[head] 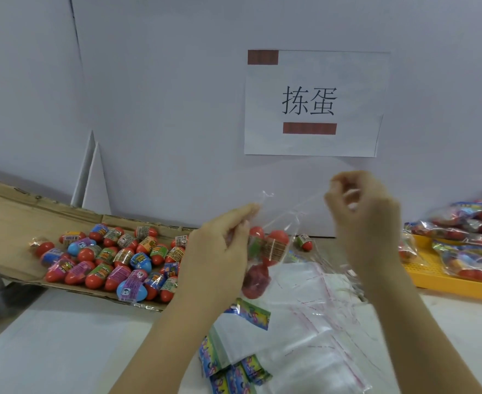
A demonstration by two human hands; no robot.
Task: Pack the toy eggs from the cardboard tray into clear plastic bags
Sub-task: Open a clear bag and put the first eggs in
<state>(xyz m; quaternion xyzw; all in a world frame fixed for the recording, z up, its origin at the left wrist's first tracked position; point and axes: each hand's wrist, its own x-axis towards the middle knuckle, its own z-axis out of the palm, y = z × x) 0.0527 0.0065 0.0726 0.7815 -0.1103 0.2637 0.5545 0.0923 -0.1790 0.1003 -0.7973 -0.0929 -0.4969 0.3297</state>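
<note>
bag closing under way, both hands engaged

left hand grips the clear plastic bag by its side. right hand, blurred, appears to pinch the bag's upper edge. the bag hangs between the hands with at least three toy eggs inside. judgement: keep the mouth taut and level so nothing spills before sealing.

counts:
- one cardboard tray, left of the left hand, carrying roughly thirty eggs; exact figure not countable
- one loose egg behind the bag
- one stack of empty bags beneath the hands
</note>
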